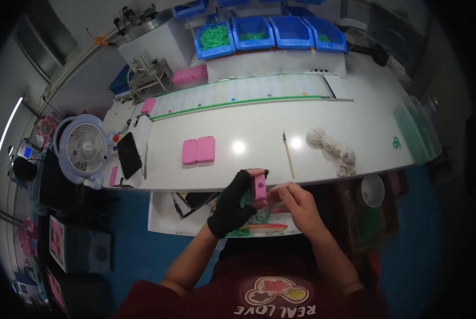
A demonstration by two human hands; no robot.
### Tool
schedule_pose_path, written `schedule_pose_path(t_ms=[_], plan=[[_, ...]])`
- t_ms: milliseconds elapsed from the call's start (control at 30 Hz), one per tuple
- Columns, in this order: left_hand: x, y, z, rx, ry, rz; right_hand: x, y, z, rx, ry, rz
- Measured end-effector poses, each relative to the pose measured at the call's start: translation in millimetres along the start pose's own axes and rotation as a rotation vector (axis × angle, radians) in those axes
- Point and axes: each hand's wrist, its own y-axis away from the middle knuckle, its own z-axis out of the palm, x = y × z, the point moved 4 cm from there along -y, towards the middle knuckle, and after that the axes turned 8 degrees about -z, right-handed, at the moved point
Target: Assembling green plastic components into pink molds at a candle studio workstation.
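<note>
My left hand (232,203), in a black glove with bare fingertips, grips a small pink block (259,187) just off the table's front edge. The block is held on end, with a dark round spot on the side facing up. Close by on the right is my bare right hand (300,206), its fingers loosely bent and apart. Its fingertips reach toward the block's lower side; whether they touch it I cannot tell. Below both hands an open drawer (160,220) holds green bits and an orange-red handled tool (270,227).
Two pink blocks (198,150) lie side by side on the white table (238,178). Right of them are a thin brush (288,154), a bundled cloth (333,151) and green rings (396,142). A fan (83,146) and a dark tablet (129,155) stand left; blue bins (254,33) line the back.
</note>
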Motion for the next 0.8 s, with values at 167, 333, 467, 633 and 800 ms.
schedule_pose_path(t_ms=[167,333,467,633,800], plan=[[-7.4,-2.1,-1.6,-0.091,0.01,-0.045,17.2,-3.6,8.7,-0.03,-0.23,0.18],[-10.0,1.0,7.6,-0.157,0.078,-0.092,20.7,-4.3,14.5,-0.056,-0.367,0.253],[7.1,2.0,9.4,-0.011,-0.15,0.01,22.0,-0.7,12.9,0.063,-0.404,0.153],[11.2,2.2,12.6,0.134,0.17,-0.384,23.7,0.8,13.7,0.204,-0.151,-0.148],[18.8,3.7,15.4,0.215,0.129,-0.396,15.7,5.6,17.4,0.241,0.048,-0.166]])
